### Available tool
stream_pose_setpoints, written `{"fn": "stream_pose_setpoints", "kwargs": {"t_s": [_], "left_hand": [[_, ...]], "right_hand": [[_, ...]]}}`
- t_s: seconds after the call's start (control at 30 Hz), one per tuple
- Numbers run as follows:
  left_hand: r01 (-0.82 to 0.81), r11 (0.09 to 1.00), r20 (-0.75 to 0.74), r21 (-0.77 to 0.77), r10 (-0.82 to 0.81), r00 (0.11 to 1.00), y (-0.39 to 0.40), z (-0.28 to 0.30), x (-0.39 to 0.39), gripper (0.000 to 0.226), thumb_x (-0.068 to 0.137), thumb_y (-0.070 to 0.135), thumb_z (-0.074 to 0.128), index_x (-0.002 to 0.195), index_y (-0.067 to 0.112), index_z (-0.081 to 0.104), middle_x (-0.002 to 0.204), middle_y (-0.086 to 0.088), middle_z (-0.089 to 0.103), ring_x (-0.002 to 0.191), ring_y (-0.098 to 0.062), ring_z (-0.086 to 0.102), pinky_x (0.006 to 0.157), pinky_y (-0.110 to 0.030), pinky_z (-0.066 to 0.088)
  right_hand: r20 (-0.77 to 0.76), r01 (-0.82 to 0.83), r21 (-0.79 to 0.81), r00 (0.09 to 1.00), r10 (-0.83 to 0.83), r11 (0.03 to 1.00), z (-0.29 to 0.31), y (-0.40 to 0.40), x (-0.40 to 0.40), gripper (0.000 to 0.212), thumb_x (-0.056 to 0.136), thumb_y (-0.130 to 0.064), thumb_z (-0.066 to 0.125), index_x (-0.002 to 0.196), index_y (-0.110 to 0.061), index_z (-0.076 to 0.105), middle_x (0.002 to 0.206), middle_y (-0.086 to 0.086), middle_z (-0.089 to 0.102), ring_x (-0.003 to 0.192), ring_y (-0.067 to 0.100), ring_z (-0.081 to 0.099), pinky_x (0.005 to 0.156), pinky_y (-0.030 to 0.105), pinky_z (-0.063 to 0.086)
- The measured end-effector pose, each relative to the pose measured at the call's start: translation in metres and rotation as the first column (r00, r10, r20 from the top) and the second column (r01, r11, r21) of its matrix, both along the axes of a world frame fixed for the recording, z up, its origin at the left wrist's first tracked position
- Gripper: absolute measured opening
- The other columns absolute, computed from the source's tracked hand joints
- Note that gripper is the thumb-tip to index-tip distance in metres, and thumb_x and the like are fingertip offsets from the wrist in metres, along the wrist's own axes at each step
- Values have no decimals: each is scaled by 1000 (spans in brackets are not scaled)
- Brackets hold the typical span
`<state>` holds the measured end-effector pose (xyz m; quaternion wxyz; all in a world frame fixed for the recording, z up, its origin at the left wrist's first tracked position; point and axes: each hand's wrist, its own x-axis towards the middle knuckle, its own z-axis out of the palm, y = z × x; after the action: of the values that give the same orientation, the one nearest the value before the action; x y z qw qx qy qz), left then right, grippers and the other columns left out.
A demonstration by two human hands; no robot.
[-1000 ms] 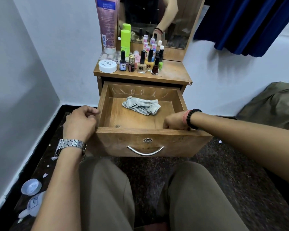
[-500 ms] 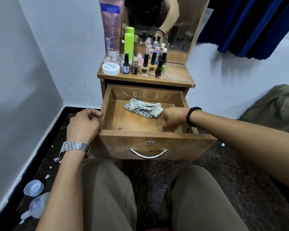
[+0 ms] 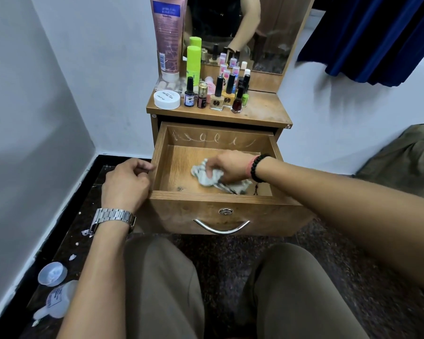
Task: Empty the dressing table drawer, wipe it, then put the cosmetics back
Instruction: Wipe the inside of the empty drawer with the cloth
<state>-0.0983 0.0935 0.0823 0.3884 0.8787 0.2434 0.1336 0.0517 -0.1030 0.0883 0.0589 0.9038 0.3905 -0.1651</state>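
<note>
Right hand fingers clench; left hand loosely curled.

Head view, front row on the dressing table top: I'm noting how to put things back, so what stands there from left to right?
White round jar → small dark blue bottle → brownish bottle with gold cap → pale nail polish with black cap → dark red nail polish.

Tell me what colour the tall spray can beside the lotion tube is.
Bright lime green spray can, clearest in the head view.
</note>
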Motion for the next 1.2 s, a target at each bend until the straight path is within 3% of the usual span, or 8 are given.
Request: {"fn": "stream_pose_setpoints", "kwargs": {"t_s": [0.13, 0.23, 0.37, 0.43, 0.63, 0.87, 1.07, 1.2], "left_hand": [[0, 1000, -7, 2, 0, 1000, -1, 1, -1, 27, 82, 10, 49, 87, 30, 66, 104, -1, 70, 92, -33, 62, 88, -43, 50], [-4, 1000, -15, -6, 4, 1000, -2, 2, -2, 27, 82, 10, 49, 86, 31, 65, 104, -2, 70, 92, -33, 62, 88, -44, 50], [3, 1000, -25, -1, -3, 1000, -3, 3, -3, 26, 81, 12, 50, 85, 32, 65, 102, -3, 71, 88, -34, 62, 85, -43, 51], [-1, 1000, -30, -4, 1, 1000, -2, 3, -3, 25, 81, 12, 49, 84, 32, 65, 99, -3, 71, 86, -35, 62, 83, -41, 51], [-6, 1000, -38, -2, 6, 999, -2, 3, -1, 25, 82, 13, 49, 85, 32, 65, 102, 0, 70, 88, -33, 62, 84, -42, 51], [-4, 1000, -48, -7, 4, 999, -3, 3, -3, 24, 81, 15, 50, 86, 32, 66, 98, -1, 71, 85, -33, 62, 83, -42, 52], [1, 1000, -34, -6, -1, 999, -4, 4, -3, 27, 82, 11, 49, 85, 32, 65, 99, 0, 71, 86, -32, 62, 82, -42, 51], [-10, 1000, -31, 0, 10, 999, -3, 3, -1, 28, 82, 10, 49, 88, 31, 66, 102, 3, 70, 90, -30, 62, 85, -41, 51]], "right_hand": [[-239, -2, -451, 964, -119, 893, 23, -16, -14, 26, 87, -1, 57, 106, -16, 67, 101, 2, 65, 83, 17, 57, 61, 22, 46], [-12, 5, -731, 1000, -20, 682, 29, -28, -13, 27, 92, -13, 56, 115, -5, 66, 107, 6, 68, 84, 23, 61, 59, 27, 49], [433, 119, -530, 889, 148, 839, 33, -44, 1, 26, 100, -23, 46, 113, -8, 62, 111, 8, 63, 99, 24, 57, 73, 33, 49], [516, 105, -490, 835, 192, 865, 30, -56, 13, 29, 101, -27, 43, 120, -13, 59, 122, 9, 57, 111, 25, 49, 85, 35, 45], [421, 1, -560, 862, 283, 829, 13, -71, 6, 23, 99, -24, 48, 113, -15, 64, 117, 4, 65, 109, 22, 55, 89, 34, 44], [147, 48, -645, 987, 63, 763, 17, -54, -18, 24, 91, -16, 54, 106, -2, 66, 100, 9, 66, 77, 25, 59, 63, 30, 49], [394, 122, -513, 913, 106, 850, 7, -62, 1, 27, 97, -15, 49, 121, -8, 59, 122, 11, 60, 110, 27, 56, 83, 36, 50], [550, 163, -409, 829, 100, 898, -2, -68, 22, 30, 98, -17, 44, 122, -8, 59, 124, 11, 56, 111, 26, 51, 83, 33, 45]]}}
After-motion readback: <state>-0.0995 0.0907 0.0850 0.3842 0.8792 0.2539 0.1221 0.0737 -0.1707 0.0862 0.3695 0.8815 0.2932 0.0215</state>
